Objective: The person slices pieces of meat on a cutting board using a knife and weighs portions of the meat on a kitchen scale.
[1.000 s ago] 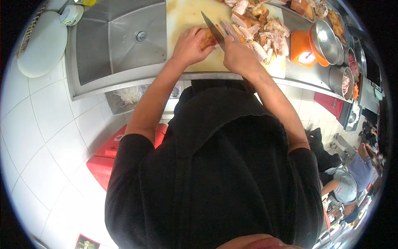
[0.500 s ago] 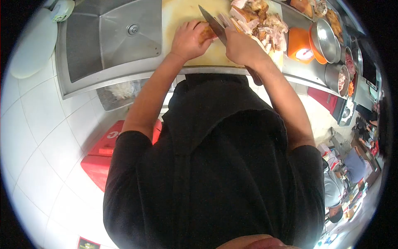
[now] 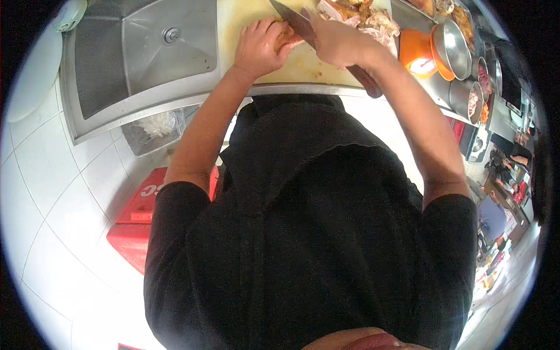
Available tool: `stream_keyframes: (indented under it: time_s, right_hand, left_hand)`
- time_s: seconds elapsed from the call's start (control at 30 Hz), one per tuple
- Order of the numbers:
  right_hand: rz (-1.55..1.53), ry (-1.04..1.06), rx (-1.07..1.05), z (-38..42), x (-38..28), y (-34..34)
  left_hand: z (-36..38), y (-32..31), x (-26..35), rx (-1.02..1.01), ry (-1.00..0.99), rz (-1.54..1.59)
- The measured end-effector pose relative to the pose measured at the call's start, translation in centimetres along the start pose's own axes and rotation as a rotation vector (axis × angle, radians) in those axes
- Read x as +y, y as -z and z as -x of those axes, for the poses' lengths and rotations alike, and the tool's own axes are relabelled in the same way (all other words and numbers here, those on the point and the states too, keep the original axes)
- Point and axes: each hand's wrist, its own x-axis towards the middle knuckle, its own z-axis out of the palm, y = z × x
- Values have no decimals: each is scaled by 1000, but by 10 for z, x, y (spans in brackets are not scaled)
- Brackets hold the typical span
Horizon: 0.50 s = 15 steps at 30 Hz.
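Observation:
My left hand [image 3: 259,49] curls over a piece of browned cooked meat [image 3: 284,38] and presses it on the yellowish cutting board [image 3: 318,76]. In my right hand [image 3: 341,42] is a large knife with a dark handle [image 3: 366,81]. Its blade [image 3: 296,22] slants up and left beside the meat, close to the left fingertips. To the right of the blade, partly behind the right hand, lies a heap of cut meat [image 3: 382,26] with pale and browned pieces.
Left of the board is a steel sink [image 3: 201,55]. On the right stand an orange kitchen scale [image 3: 413,55], a steel bowl [image 3: 452,46] and a metal pot [image 3: 464,102] of food. Below the counter are a red box [image 3: 131,227] and a clear-looking tub [image 3: 151,131]. People appear at far right.
My right hand has shifted right and the knife's handle has swung outward, with the right elbow further out. My left hand still holds the meat. The whole view has shifted slightly.

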Motion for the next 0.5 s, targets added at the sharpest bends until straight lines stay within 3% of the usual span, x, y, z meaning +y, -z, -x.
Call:
stream_keyframes:
  time_s: [0.17, 0.5]
  right_hand:
    - [116, 2, -135, -14, -8, 21]
    - [166, 64, -44, -37, -6, 4]
  left_hand:
    - [-1, 11, 7, 14, 26, 0]
    - [-1, 7, 8, 24, 41, -48]
